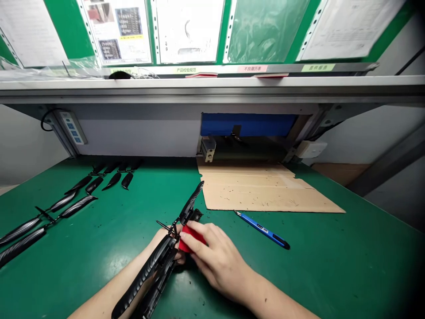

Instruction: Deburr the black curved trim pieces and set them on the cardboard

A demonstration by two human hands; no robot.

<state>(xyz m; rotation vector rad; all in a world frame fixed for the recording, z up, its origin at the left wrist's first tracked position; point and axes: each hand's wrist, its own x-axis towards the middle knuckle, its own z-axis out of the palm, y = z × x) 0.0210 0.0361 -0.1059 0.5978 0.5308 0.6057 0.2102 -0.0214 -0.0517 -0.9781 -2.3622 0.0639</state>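
Just in front of the cardboard sheet (pixel 262 190), on the green desk (pixel 299 270), two forearms meeting over a bunch of black ribbed plastic parts (pixel 156 266). Left hand (pixel 177 254) mostly hidden behind that bunch, closed around it, only a sliver showing beneath. Right hand (pixel 219 261) closed narrow on a red piece (pixel 191 239), its material too hidden to tell, with the fingertips (pixel 187 237) pressing that piece against the black parts. One long ribbed part rising from the bunch at a tilt, its tip pointing toward the sheet's left corner, just short of the cardboard. Thin black pin-like ends jutting out to the left of the bunch.

Right of the hands, just off the sheet's front edge, a blue utility knife (pixel 264 230) lying on the desk at a slant, its blade end almost touching the cardboard. Well left of the sheet, more black ribbed parts (pixel 78 206) lying side by side in loose rows, angled across the desk. Behind the sheet, a blue panel (pixel 247 124) and a small beige box (pixel 208 149) under a long metal shelf (pixel 212 86). Above the sheet, papers in clear plastic sleeves (pixel 189 31) on a green board. Far to the sheet's left, a power strip (pixel 71 127) fixed under the shelf.
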